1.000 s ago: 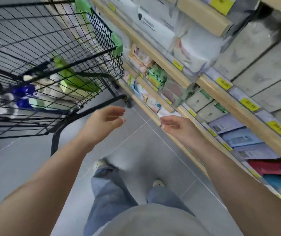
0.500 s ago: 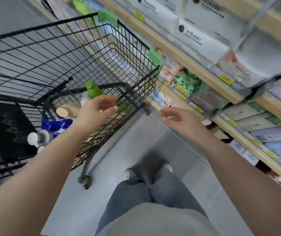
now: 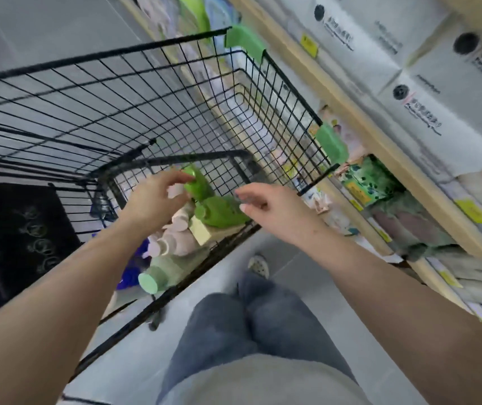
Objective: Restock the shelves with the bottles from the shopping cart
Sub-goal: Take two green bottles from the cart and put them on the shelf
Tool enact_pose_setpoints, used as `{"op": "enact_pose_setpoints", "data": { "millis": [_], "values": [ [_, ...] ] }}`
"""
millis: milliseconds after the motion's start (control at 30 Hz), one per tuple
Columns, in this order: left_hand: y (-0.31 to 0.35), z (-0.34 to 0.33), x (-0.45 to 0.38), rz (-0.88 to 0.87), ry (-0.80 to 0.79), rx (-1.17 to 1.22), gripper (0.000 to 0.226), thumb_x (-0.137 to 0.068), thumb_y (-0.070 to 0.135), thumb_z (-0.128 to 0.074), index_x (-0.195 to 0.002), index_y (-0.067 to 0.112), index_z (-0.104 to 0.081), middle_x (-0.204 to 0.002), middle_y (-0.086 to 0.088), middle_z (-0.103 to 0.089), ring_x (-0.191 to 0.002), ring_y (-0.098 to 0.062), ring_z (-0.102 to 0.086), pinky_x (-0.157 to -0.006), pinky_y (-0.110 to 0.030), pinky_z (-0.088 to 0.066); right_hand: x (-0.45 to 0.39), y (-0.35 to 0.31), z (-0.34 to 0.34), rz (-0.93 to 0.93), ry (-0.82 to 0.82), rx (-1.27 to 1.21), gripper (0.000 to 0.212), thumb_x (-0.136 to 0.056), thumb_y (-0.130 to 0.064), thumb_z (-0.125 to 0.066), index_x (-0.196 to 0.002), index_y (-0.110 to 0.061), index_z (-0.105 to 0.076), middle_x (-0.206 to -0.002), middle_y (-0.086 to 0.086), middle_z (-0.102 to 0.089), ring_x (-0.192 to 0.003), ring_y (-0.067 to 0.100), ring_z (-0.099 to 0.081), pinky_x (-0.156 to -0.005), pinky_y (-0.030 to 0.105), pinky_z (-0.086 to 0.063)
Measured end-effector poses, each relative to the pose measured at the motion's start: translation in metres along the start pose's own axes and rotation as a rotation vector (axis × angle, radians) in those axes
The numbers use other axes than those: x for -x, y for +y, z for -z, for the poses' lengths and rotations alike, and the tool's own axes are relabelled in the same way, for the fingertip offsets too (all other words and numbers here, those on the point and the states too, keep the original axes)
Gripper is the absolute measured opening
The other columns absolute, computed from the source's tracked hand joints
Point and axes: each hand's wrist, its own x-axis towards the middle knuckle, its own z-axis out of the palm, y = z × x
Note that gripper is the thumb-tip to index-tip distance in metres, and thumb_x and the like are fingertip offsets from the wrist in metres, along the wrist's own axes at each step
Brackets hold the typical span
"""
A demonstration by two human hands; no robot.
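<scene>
A black wire shopping cart (image 3: 278, 92) with green corner guards stands in front of me. Several bottles lie at its bottom: two bright green ones (image 3: 219, 210), pale pink ones (image 3: 175, 238), a light green one with a round cap (image 3: 163, 273) and a blue one (image 3: 133, 276). My left hand (image 3: 155, 201) is inside the cart, fingertips touching the top of the upper bright green bottle (image 3: 197, 182), fingers apart. My right hand (image 3: 269, 209) hovers over the cart's near rim, open and empty, just right of the green bottles. The wooden shelves (image 3: 359, 127) run along the right.
The shelves hold white boxes (image 3: 427, 112) above and packets with yellow price tags (image 3: 472, 210) below. A black bag (image 3: 26, 235) hangs at the cart's left end. Grey tiled floor (image 3: 134, 355) lies below, with my legs in jeans (image 3: 242, 323) beside the cart.
Both hands have moved forward over the cart. My left hand went from outside the cart wall to inside it, reaching the green bottle. The view has swung toward the cart.
</scene>
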Motion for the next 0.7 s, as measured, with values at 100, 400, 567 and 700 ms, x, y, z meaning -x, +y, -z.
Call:
{"op": "enact_pose_setpoints", "data": {
  "millis": [100, 400, 567, 700],
  "values": [
    [-0.007, -0.002, -0.020, -0.016, -0.062, -0.129, 0.036, -0.084, 0.005, -0.057, -0.118, 0.015, -0.057, -0.130, -0.008, -0.052, -0.121, -0.026, -0.045, -0.097, -0.029, -0.032, -0.026, -0.005, -0.005, -0.016, -0.088, 0.089, 0.036, -0.090, -0.016, -0.051, -0.126, -0.014, -0.051, -0.125, 0.005, -0.059, -0.114, 0.018, -0.054, -0.100, 0.029, -0.041],
    [-0.034, -0.016, -0.080, -0.122, -0.230, -0.361, 0.064, -0.081, -0.002, -0.056, -0.136, 0.023, -0.035, -0.150, -0.006, -0.023, -0.135, -0.029, -0.027, -0.105, -0.039, -0.030, -0.092, 0.004, -0.054, -0.154, -0.397, 0.377, 0.043, -0.090, -0.022, -0.049, -0.132, -0.022, -0.040, -0.128, 0.012, -0.045, -0.116, 0.032, -0.048, -0.092, 0.040, -0.044],
    [-0.050, -0.029, -0.116, -0.198, -0.383, -0.471, 0.067, -0.082, -0.005, -0.053, -0.137, 0.026, -0.032, -0.152, -0.001, -0.014, -0.137, -0.027, -0.023, -0.106, -0.041, -0.034, -0.117, 0.010, -0.088, -0.233, -0.500, 0.456, 0.047, -0.090, -0.030, -0.048, -0.135, -0.027, -0.033, -0.135, 0.013, -0.033, -0.121, 0.037, -0.043, -0.092, 0.042, -0.041],
    [-0.063, -0.040, -0.134, -0.277, -0.483, -0.564, 0.057, -0.083, -0.001, -0.055, -0.133, 0.023, -0.041, -0.150, -0.006, -0.019, -0.137, -0.029, -0.021, -0.109, -0.043, -0.030, -0.127, 0.019, -0.099, -0.269, -0.513, 0.525, 0.046, -0.091, -0.034, -0.046, -0.135, -0.031, -0.033, -0.145, 0.015, -0.020, -0.124, 0.038, -0.038, -0.094, 0.043, -0.040]
  ]
}}
